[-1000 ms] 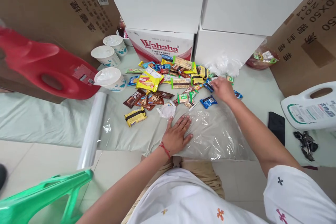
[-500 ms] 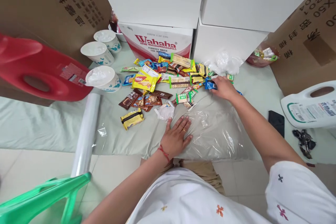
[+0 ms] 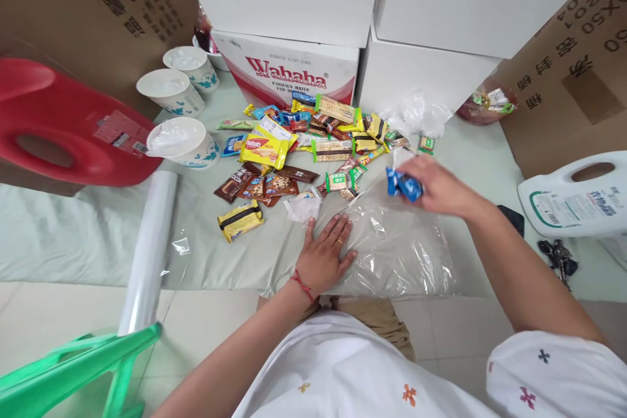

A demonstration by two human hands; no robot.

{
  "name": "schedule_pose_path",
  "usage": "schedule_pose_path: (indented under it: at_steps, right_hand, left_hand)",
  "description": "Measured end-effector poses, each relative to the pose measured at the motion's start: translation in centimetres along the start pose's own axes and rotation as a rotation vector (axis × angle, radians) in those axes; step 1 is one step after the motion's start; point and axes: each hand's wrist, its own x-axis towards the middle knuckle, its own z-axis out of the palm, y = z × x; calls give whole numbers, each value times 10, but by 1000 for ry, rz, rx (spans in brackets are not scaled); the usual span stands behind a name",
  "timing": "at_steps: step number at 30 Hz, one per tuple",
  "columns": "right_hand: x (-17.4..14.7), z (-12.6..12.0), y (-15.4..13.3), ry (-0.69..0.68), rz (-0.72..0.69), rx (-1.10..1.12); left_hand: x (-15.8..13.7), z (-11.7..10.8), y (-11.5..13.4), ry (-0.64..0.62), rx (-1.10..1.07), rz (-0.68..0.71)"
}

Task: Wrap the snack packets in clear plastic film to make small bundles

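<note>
Desk (image 3: 210, 272) under a pale green cloth runs across the view, with plain white boxes (image 3: 441, 0) stacked at its back and a brown cardboard box (image 3: 558, 19) at the right. Beneath the white stack sits a Wahaha water carton (image 3: 289, 68). A red plastic jug (image 3: 63, 160) is at the left, a white laundry bottle (image 3: 578, 202) at the right. In front of the carton lies a loose heap of wrapped snacks (image 3: 333, 150). A clear plastic bag (image 3: 392, 258) is spread flat along the near edge. The left hand (image 3: 323, 258) lies palm down on its left part, fingers slightly apart. The right hand (image 3: 435, 184) is above the bag's far side, its fingers clamped on blue snack packets (image 3: 410, 188). Three paper cups (image 3: 196, 155) stand between jug and heap. A bunch of keys (image 3: 562, 261) lies near the laundry bottle. A red cord bracelet (image 3: 302, 286) circles the left wrist.
</note>
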Motion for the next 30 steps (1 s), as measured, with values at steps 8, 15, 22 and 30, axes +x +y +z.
schedule_pose_path:
  at_steps: [8,15,22,30]
  right_hand:
    - [-63,60,-60,-328,143,-103]
    - [-48,41,67,-117,303,-169]
    - [-45,25,125,-119,376,-252]
    - [-113,33,-46,-99,73,77]
  left_hand:
    - [-1,-1,-1,2,2,-79]
    - [-2,-4,-4,-17,52,-84]
    - [-1,-3,-5,-28,65,-77]
    - [-1,-2,-6,-15,61,-66]
